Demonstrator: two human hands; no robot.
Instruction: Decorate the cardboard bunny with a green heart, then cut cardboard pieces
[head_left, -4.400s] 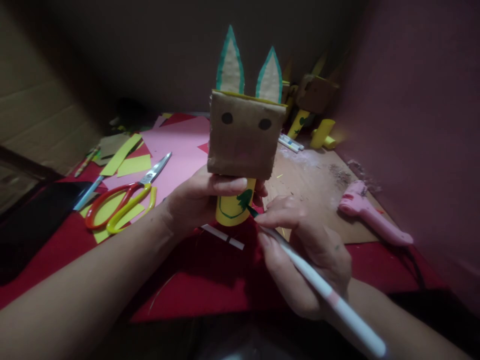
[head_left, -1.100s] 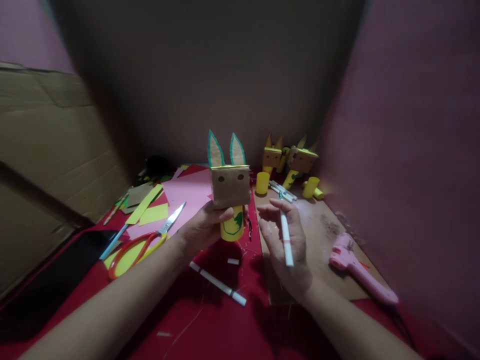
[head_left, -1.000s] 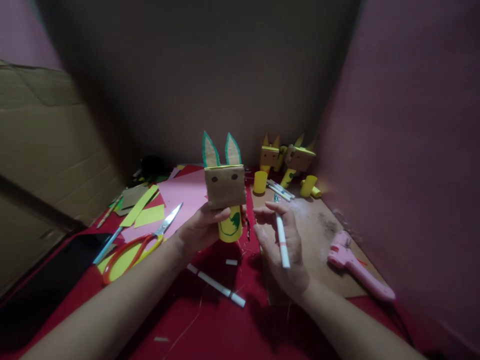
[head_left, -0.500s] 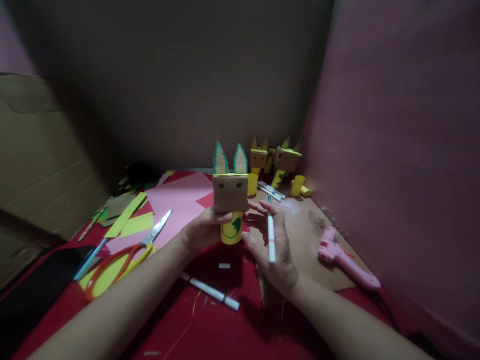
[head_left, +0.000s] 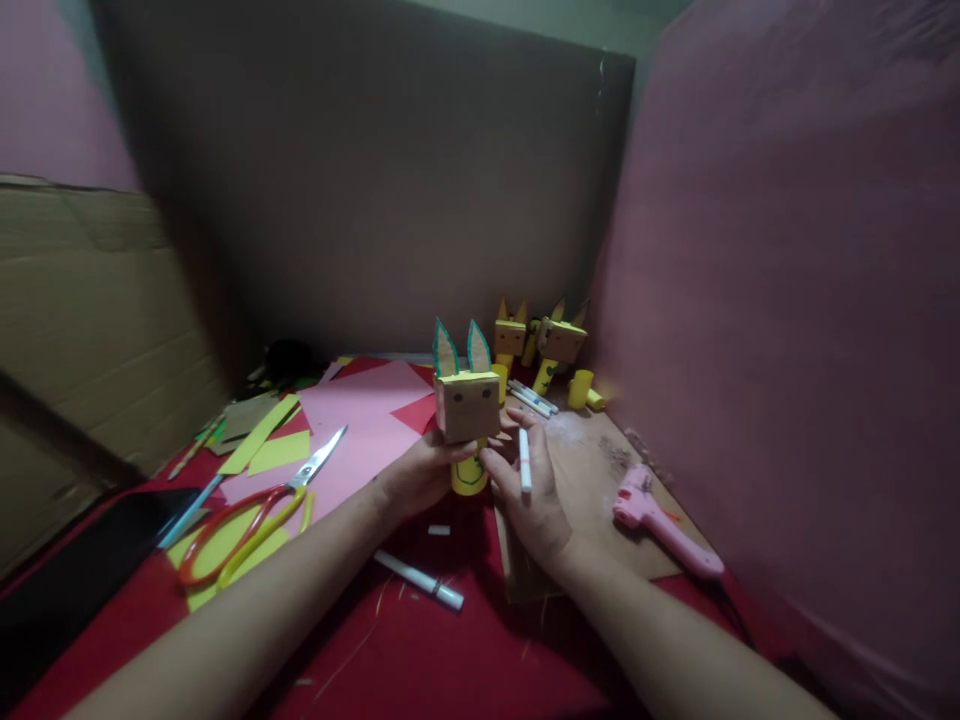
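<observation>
The left hand [head_left: 420, 475] has some of its fingers hidden behind the box-headed figure [head_left: 469, 412], while the right thumb covers part of the green drawing on that figure's yellow tube [head_left: 468, 478] and the fingers conceal the far tip of the held marker [head_left: 525, 462]. Left of the figure, a black object [head_left: 90, 550] runs off the picture's edge and a dark lump [head_left: 289, 360] is too murky to identify; beyond it to the right, the smaller figures [head_left: 510, 338] carry face marks too small to read clearly.
</observation>
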